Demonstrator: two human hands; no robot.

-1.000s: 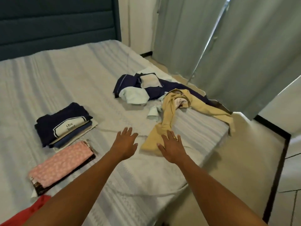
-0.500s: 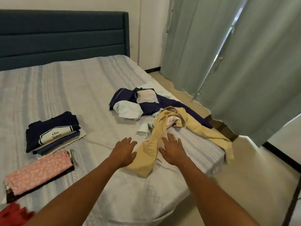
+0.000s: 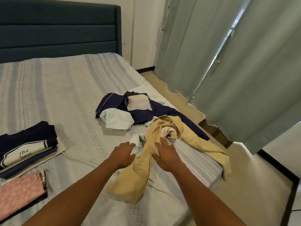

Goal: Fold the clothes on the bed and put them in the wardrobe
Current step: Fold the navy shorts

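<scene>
Well left of the yellow garment (image 3: 138,173) on the bed (image 3: 65,88), two folded stacks sit done: pink cloth (image 3: 19,190), navy tops (image 3: 27,144). Left hand (image 3: 122,154) just left of the garment, fingers spread, holding nothing. Right hand (image 3: 166,155) just right of it, likewise spread and empty (contact with fabric unclear). Behind the garment lies an unfolded navy heap (image 3: 146,113). Judgement: folding roughly half done; wardrobe out of view, stowing all ahead.

Folded stacks (image 3: 24,152) left on bed (image 3: 65,88); unfolded heap (image 3: 141,115) right, near edge; curtains (image 3: 244,70) beyond heap.
</scene>
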